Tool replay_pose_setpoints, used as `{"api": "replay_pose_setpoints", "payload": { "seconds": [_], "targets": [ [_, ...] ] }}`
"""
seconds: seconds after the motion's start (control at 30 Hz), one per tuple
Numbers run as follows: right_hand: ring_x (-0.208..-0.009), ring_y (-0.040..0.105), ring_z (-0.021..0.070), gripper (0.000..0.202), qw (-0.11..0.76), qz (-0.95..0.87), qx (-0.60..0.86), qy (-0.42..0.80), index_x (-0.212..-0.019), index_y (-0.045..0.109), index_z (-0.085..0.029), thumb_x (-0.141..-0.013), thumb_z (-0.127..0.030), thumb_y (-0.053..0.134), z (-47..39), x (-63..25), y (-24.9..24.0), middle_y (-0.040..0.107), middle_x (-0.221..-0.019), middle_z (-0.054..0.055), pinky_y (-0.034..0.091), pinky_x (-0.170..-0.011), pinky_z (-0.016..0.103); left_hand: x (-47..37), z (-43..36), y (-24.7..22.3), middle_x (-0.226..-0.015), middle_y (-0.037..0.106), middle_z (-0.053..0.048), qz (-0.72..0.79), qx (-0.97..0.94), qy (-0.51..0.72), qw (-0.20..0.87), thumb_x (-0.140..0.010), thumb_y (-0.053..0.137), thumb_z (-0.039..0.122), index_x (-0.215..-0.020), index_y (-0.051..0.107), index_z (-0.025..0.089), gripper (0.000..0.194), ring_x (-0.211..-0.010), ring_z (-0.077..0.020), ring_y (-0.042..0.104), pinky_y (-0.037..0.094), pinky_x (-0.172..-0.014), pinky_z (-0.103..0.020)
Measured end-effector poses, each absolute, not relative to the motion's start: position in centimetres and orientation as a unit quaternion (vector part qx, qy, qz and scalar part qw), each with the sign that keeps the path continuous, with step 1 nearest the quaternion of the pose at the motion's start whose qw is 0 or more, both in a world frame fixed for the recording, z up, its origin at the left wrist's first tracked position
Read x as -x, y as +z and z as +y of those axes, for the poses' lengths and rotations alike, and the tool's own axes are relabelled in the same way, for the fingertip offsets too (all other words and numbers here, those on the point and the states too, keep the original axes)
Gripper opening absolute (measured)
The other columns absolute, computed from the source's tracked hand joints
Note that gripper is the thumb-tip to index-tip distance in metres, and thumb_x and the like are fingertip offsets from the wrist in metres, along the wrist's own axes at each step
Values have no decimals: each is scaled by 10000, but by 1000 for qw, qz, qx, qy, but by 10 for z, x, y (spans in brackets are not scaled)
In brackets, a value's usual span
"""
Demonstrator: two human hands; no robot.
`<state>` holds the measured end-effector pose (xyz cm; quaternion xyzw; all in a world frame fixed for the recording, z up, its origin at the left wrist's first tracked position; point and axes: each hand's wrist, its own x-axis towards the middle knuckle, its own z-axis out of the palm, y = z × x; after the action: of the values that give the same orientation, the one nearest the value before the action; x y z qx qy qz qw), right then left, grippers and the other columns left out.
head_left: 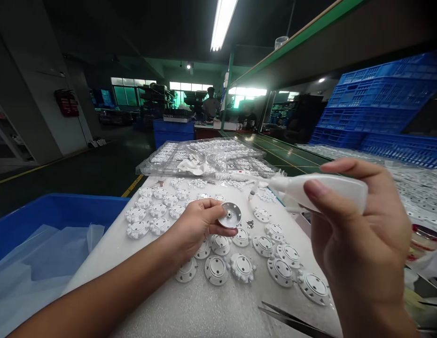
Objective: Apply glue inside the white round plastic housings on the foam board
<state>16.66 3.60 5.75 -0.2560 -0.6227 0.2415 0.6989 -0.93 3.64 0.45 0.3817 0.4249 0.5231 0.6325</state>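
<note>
Between the thumb and fingers of my left hand (pixel 199 223) is a round metal disc (pixel 234 217) with a small raised centre, held tilted above the work surface. My right hand (pixel 362 234) is wrapped round a white squeeze bottle (pixel 338 190). Its nozzle points left, past the far side of the disc and apart from it. Below the hands lie several round white parts (pixel 216 268) with slots and knobbed rims. A small heap of tiny metal pieces (pixel 250 224) sits just right of the disc.
Tweezers (pixel 285 317) lie near the front edge. Clear trays of white parts (pixel 165 157) stand at the back. A blue bin (pixel 63 202) is on the left, stacked blue crates (pixel 377 103) on the right. A person (pixel 210 105) is in the distance.
</note>
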Motion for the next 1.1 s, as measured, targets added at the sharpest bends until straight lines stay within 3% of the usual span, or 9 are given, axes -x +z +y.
{"api": "replay_pose_setpoints", "payload": {
  "seconds": [0.1, 0.23, 0.67, 1.1],
  "targets": [
    [-685, 498, 112, 270, 747, -599, 228, 178, -926, 530, -207, -716, -234, 698, 41, -163, 45, 434, -848, 5, 409, -580, 253, 9, 35, 8, -861, 595, -57, 432, -361, 517, 645, -785, 619, 142, -781, 587, 105, 49, -679, -127, 657, 586, -694, -260],
    [-784, 502, 151, 259, 720, -630, 265, 120, -935, 516, -221, -736, -251, 680, 44, -163, 22, 419, -928, 29, 381, -631, 284, 8, 34, 7, -852, 605, -57, 425, -351, 520, 652, -792, 603, 132, -785, 593, 101, 33, -676, -119, 651, 590, -689, -252],
    [-651, 408, 137, 206, 673, -689, 261, 59, -947, 468, -229, -803, -215, 614, 42, -161, 12, 420, -842, 40, 301, -521, 287, 6, 34, 3, -809, 628, -64, 408, -360, 525, 655, -787, 592, 120, -737, 588, 109, 51, -697, -122, 650, 597, -697, -256],
    [-666, 403, 126, 174, 664, -691, 285, 28, -942, 469, -224, -822, -221, 594, 42, -162, 11, 426, -844, 21, 318, -578, 288, 6, 34, 4, -828, 613, -55, 407, -350, 527, 659, -785, 604, 122, -756, 608, 95, 39, -682, -122, 652, 602, -664, -240]
  ]
}}
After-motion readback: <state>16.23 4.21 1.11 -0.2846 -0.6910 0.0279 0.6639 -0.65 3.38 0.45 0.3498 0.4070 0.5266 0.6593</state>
